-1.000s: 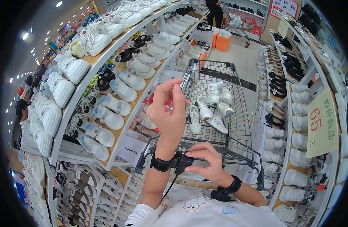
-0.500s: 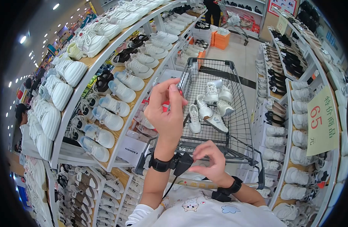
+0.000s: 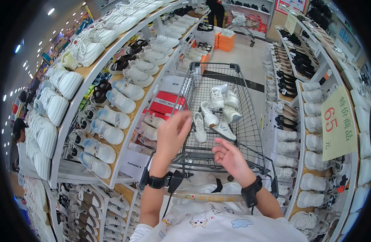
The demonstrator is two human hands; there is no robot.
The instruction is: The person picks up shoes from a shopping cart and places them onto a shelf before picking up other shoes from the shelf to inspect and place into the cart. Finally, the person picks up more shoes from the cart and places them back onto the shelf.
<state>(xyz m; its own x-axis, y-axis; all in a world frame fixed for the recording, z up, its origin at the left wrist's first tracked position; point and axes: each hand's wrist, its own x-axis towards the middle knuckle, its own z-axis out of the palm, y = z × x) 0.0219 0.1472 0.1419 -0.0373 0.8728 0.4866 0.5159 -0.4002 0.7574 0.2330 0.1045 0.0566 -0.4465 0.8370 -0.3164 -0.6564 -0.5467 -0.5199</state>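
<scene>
Left hand [image 3: 173,135]: raised over the near end of the shopping cart [image 3: 254,137], fingers loosely spread, nothing in it. Black wrist unit [image 3: 169,180] strapped below it, with a thin cable [image 3: 168,203] hanging toward the body.

Right hand [image 3: 230,157]: lower, just beside the left, palm half turned, fingers apart, also empty (black band at this wrist too).

White sneakers [image 3: 211,117]: perhaps five or six, count unsure through the wire mesh. Loose on the cart floor, beyond and below both hands, well apart from either.

Handle [image 3: 201,197]: under the two wrists, ungripped.

Shelving [image 3: 112,117]: rows of pale sneakers along the left side. Yellow price card [image 3: 338,125] on the right rack.

Risks, as judged:
- No grip on the handle, so free to roll or swing into the shelving.
- Cable likely to catch on the handle if the left wrist drops.
- Any reach to the sneakers from here long, over the basket's near wall, so apt to nudge the cart away.
</scene>
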